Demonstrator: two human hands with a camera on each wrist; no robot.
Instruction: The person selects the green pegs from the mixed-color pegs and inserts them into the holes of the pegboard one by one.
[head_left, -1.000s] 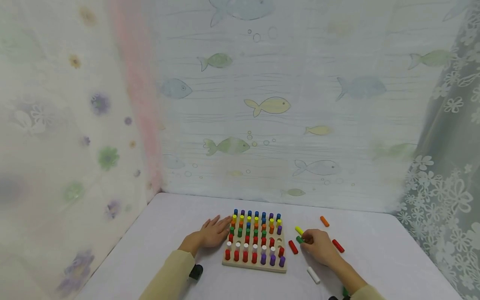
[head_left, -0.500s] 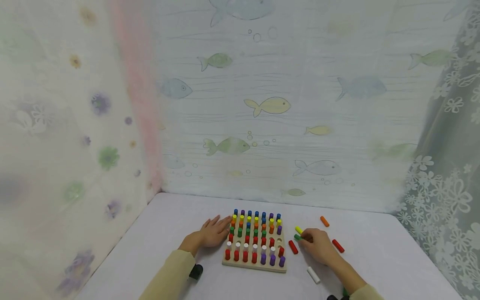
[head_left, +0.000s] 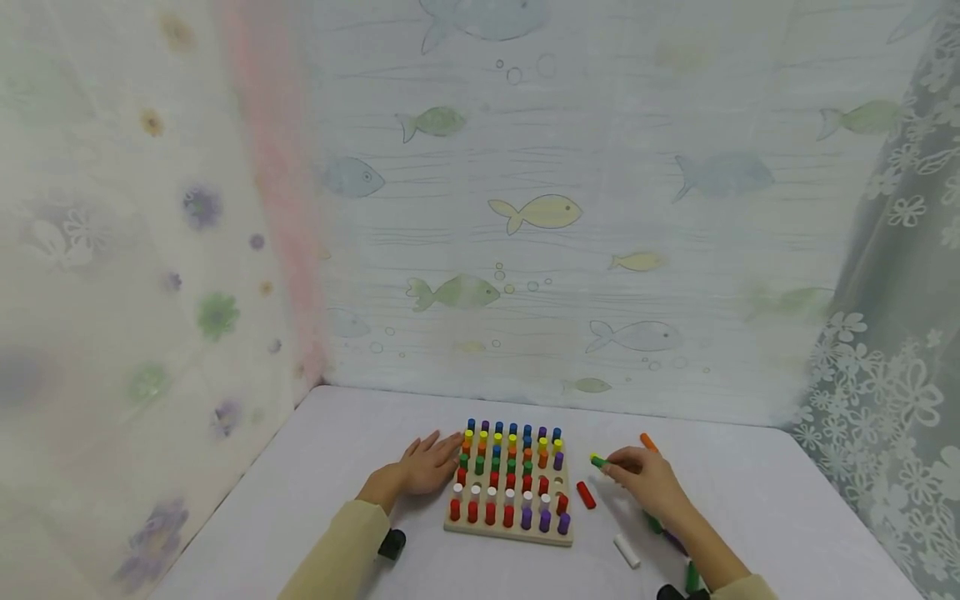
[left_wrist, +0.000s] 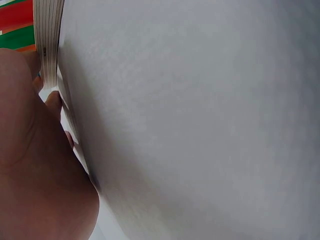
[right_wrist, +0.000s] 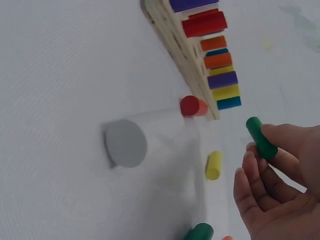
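In the head view, a wooden pegboard (head_left: pixel 510 533) carries rows of coloured pegs, with a few bare holes near its right side. My left hand (head_left: pixel 433 465) rests beside it, fingers stretched out and touching its left edge; the left wrist view shows the board's layered side (left_wrist: pixel 47 40) by the fingers. Right of the board, my right hand (head_left: pixel 648 482) pinches a green peg (right_wrist: pixel 261 138) between thumb and index finger, held above the table. The other fingers are loosely bent. A yellow peg (right_wrist: pixel 213 165) lies just beyond, partly hidden by the green one in the head view.
Loose pegs lie right of the board: red (head_left: pixel 586 495), white (head_left: pixel 627 551), orange (head_left: pixel 648 442), green (head_left: pixel 692 575), and a purple one (head_left: pixel 675 543) partly under the right forearm. A patterned curtain (head_left: pixel 525 250) stands behind the white table (head_left: pixel 360 408).
My right hand has lifted the green peg off the table, rising slightly. The hand now covers the right-hand red peg, and pegs beneath the forearm have come into sight. My left hand stays put.
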